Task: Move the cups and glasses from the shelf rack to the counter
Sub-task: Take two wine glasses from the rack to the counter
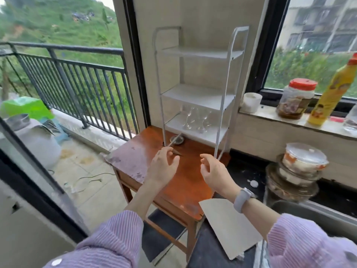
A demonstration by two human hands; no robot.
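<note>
Clear stemmed glasses (195, 118) sit on the white metal rack's (225, 89) bottom shelf. My left hand (164, 165) and right hand (214, 171) hang empty, fingers spread. I'd judge them light, slick, fragile; hold each by its bowl.

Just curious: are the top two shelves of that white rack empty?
Yes. Both upper shelves look bare; the glasses stand only on the lowest shelf.

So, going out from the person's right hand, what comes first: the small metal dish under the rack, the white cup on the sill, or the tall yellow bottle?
1. The small round metal dish, just ahead and left of the right hand, on the wooden table.
2. The white cup, up on the windowsill's left end.
3. The tall yellow bottle, far right on the sill.
</note>
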